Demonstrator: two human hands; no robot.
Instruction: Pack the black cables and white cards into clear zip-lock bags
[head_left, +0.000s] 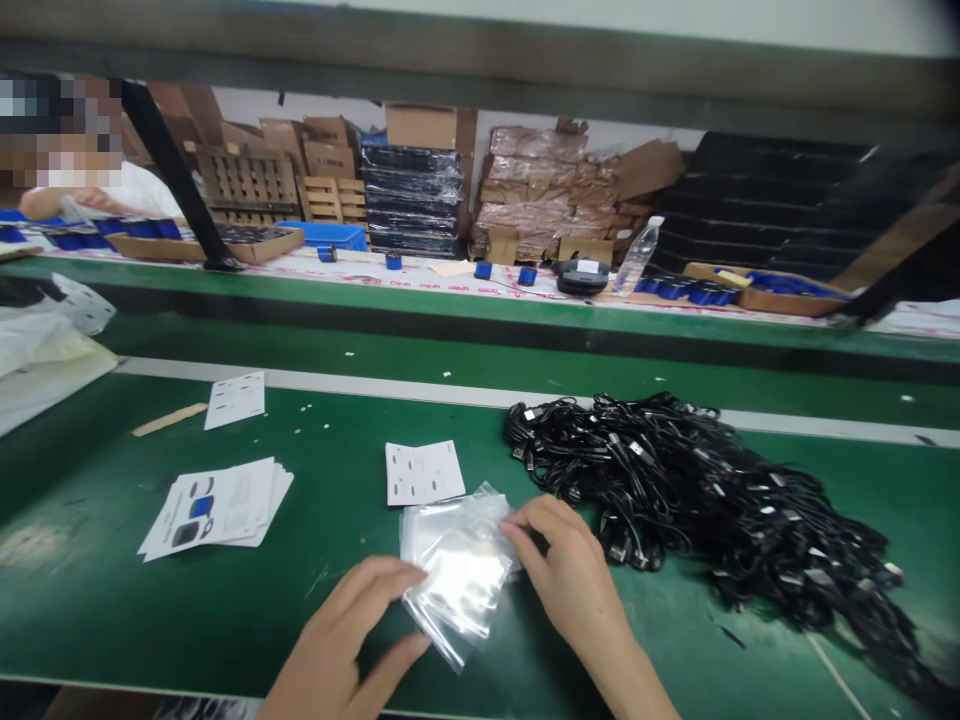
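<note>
A small stack of clear plastic bags lies on the green bench near its front edge. My left hand pinches the bags' left edge between thumb and fingers. My right hand pinches their right edge with curled fingers. A white sticker sheet lies just behind the bags. A big heap of coiled black cables sits to the right of my right hand.
A stack of printed leaflets lies at the left, with another sticker sheet and a wooden stick behind it. White plastic bags sit at the far left. A shelf behind holds blue parts, trays and a bottle. A person sits at the far left.
</note>
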